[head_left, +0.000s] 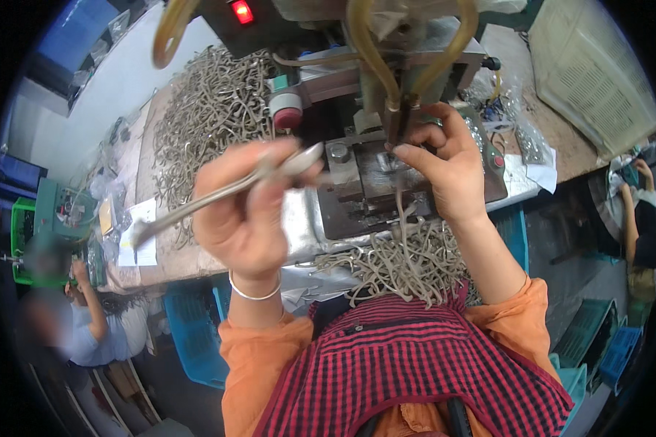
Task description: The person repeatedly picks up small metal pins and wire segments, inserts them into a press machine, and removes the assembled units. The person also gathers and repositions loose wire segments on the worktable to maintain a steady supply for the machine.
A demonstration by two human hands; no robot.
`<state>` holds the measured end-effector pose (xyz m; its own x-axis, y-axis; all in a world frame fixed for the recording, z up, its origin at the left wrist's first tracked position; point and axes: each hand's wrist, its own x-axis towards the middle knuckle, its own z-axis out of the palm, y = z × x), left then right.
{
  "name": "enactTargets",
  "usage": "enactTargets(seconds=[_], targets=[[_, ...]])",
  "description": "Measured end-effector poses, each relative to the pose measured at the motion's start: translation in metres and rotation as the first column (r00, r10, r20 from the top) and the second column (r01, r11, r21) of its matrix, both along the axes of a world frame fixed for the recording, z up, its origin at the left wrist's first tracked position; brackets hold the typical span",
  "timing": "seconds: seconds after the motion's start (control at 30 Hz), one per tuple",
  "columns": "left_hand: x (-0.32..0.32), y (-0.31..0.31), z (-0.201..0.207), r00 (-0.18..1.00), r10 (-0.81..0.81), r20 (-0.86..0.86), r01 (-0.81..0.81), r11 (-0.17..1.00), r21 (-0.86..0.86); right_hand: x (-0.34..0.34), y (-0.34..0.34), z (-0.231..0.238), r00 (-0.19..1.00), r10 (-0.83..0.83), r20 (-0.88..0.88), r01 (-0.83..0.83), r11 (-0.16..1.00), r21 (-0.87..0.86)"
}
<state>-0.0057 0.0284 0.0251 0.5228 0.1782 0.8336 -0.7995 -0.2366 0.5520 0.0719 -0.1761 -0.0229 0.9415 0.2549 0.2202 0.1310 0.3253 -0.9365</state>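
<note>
My left hand [244, 207], smeared by motion, is closed around a long grey metal tool [222, 191]. The tool slants from lower left up to a rounded, flattened end near the machine; its exact kind is blurred. My right hand [448, 164] is at the machine's upright head [395, 120], thumb and fingers pinched together beside its tip. What they pinch, if anything, is hidden. Under those fingertips lies the metal work block [380, 175] of the machine. A thin curved metal piece [401, 207] runs down from there toward a heap of bent metal pieces [397, 266] before me.
A larger heap of bent metal pieces [211, 109] covers the bench's left side. Beside it sits a red push button [288, 118]; yellowish hoses [455, 51] loop above. A pale plastic crate [594, 73] stands far right, a blue crate [193, 339] lower left. Other people sit at both sides.
</note>
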Motion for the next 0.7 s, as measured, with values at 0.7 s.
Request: enactTargets(seconds=[0.7], targets=[[-0.012,-0.077,-0.025,-0.016,-0.918,-0.395,-0.020,0.396,-0.918,0.044,-0.100,-0.081,0.657,-0.251,0.711,0.742,0.381,-0.551]])
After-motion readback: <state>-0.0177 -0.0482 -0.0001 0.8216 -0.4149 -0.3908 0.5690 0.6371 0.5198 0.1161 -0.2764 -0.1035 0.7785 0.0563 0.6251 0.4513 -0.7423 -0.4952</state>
